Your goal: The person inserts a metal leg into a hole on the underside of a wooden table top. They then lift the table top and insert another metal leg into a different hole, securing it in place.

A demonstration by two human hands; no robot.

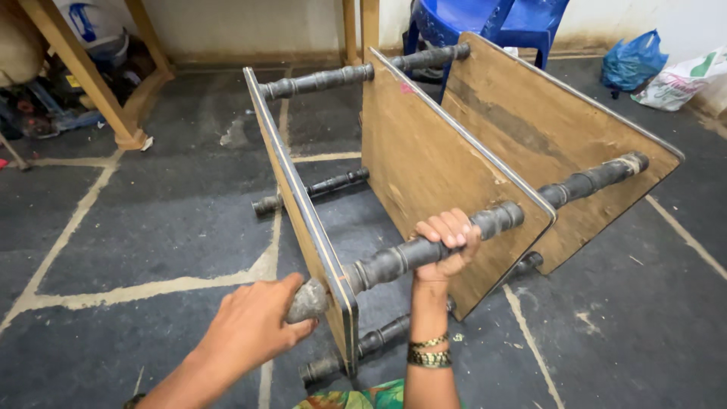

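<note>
My left hand (254, 326) covers the near pole's end cap (307, 301) at lower centre. I see the blue chair (485, 19) cut off by the top edge, and clutter (45, 98) under the wooden frame, upper left, too jumbled to identify.

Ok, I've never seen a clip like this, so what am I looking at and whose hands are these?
This is one picture from a camera worn on a person's head, looking down at their own two bare hands. On the dark stone floor lies a small shelf unit tipped on its side: three wooden boards joined by dark turned poles. The right hand grips the nearest pole between two boards. The left hand cups that pole's grey end knob outside the nearest board. Behind stand a blue plastic chair and some bags.
</note>
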